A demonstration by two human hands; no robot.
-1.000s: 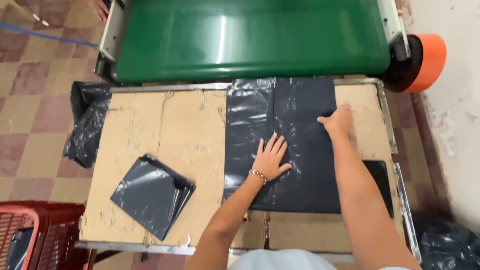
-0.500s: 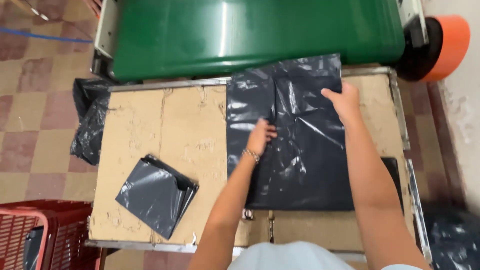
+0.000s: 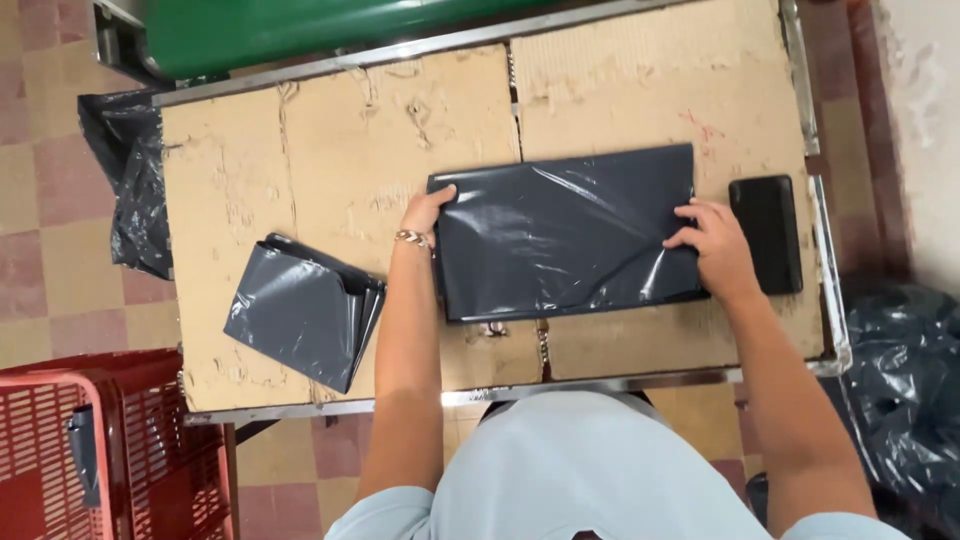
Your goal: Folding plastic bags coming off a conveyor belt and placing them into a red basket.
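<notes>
A dark grey plastic bag (image 3: pixel 565 235), folded into a wide rectangle, is laid flat on the cardboard-topped table (image 3: pixel 300 140). It is pinned at both short ends: the left hand (image 3: pixel 425 212) is pressed on its left edge, fingers curled over the upper corner, and the right hand (image 3: pixel 712 245) is spread flat on its right edge — neither grip is closed around the film. The film is judged thin, light, limp and slippery; creases are likely to spring open, so it is best held at edges and corners. Left of the left grip a stack of folded bags (image 3: pixel 305 312) is seen — just right of the right grip, a flat black slab (image 3: pixel 766 232).
</notes>
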